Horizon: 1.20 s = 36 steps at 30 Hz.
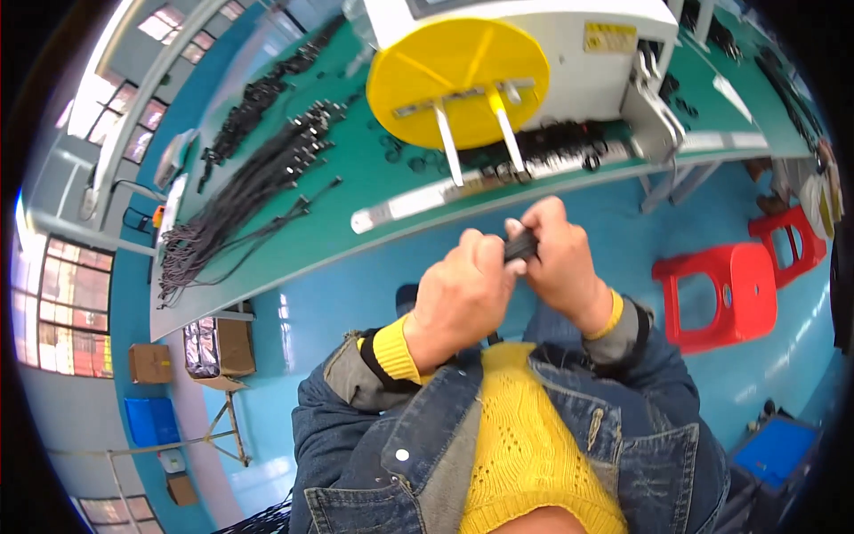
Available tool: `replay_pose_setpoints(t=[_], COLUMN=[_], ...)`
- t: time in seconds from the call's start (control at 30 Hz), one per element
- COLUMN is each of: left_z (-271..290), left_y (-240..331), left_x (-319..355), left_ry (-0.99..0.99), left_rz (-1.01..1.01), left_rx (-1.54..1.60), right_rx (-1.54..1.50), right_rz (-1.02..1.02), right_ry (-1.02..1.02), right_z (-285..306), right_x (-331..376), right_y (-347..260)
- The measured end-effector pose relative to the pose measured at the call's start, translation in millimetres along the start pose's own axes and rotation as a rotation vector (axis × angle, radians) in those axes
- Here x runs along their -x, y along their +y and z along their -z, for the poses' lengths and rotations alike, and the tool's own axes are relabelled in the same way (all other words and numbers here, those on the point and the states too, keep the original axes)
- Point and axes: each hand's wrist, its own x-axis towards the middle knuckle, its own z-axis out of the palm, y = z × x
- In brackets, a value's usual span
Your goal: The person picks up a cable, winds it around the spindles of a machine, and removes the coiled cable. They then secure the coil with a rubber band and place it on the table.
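In front of my body, close to the table's near edge, both hands are closed around a small black cable bundle [521, 247]. My left hand [461, 289] grips it from the left, fingers curled in. My right hand [566, 262] pinches its right side, thumb and fingers pressed together. Much of the bundle is hidden by the fingers. Just beyond the hands stands a white winding machine [578, 76] with a round yellow disc [414, 67]. Two pale pegs stick out from the disc toward me.
On the green table [307, 254], a long pile of black cables [240, 200] with metal ends lies at the left. Black rings and coils [569, 141] sit under the machine. Red stools [743, 294] stand on the blue floor at right; a cardboard box [233, 347] is at lower left.
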Motion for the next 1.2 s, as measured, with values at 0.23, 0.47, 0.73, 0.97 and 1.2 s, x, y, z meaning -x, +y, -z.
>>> replay_pose_setpoints(t=[0.23, 0.47, 0.73, 0.97, 1.2], left_z=[-44.8, -52.9, -54.0, -78.1, -80.3], left_y=[-75.4, -76.5, -68.4, -88.0, -75.4], left_x=[25.0, 13.7, 12.3, 37.0, 34.8], left_ry=[-0.363, -0.891, -0.955, -1.114, -0.924], left_rz=[0.371, 0.858, 1.152, 0.993, 0.724], left_rx=[0.659, 1.456, 1.355, 1.497, 1.012], right_rx=[-0.075, -0.152, -0.149, 0.385, -0.442], right_rz=[0.05, -0.081, -0.014, 0.236, -0.251], right_ry=[-0.372, -0.7, -0.724, -0.983, -0.609], right_z=[-35.1, -40.6, -43.2, -31.4, -59.2], right_x=[28.4, 26.9, 36.4, 27.2, 58.6], right_y=[44.5, 53.5, 61.9, 35.6, 69.1])
